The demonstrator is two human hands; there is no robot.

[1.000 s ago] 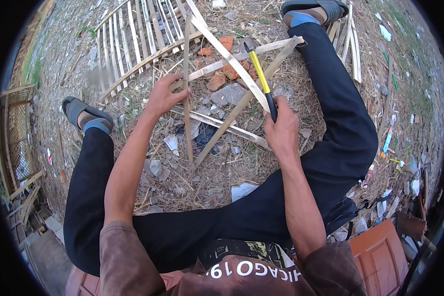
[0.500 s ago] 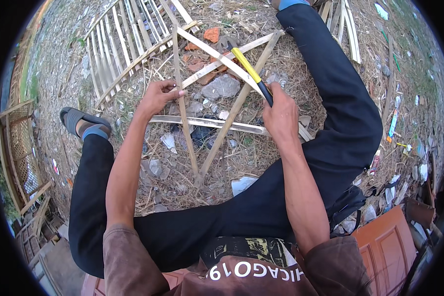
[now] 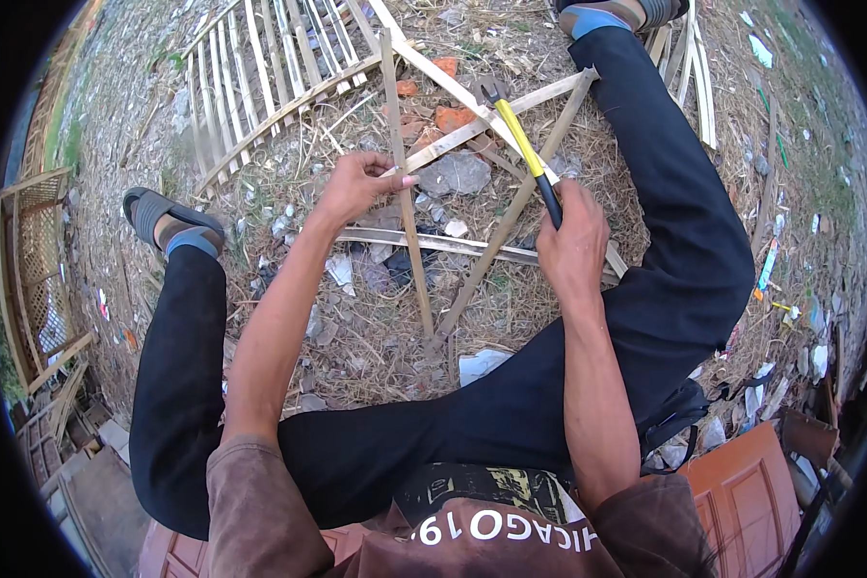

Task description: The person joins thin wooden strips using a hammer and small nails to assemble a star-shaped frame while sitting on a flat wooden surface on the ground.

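Note:
A star-shaped frame of thin pale wooden slats [image 3: 416,255] lies between my legs, several slats crossing one another. My left hand [image 3: 364,188] pinches it at the left side, thumb and fingers closed around the spot where two slats cross. Whether a nail sits between those fingertips is too small to make out. In my right hand [image 3: 576,241] is a hammer [image 3: 518,133] with a yellow and black handle, gripped near the handle's end. Its metal head points away from me, over the upper part of the star, close to a crossing of slats.
Broken stones [image 3: 453,173] and orange brick pieces [image 3: 453,118] lie under the star on straw-littered ground. A slatted wooden panel [image 3: 260,72] rests at the far left. My black-trousered legs flank the work. Another lattice frame [image 3: 43,279] stands at the left edge.
The star frame has shifted to the right, my left hand moving along with it. My right hand and the hammer have also moved slightly right and a little nearer.

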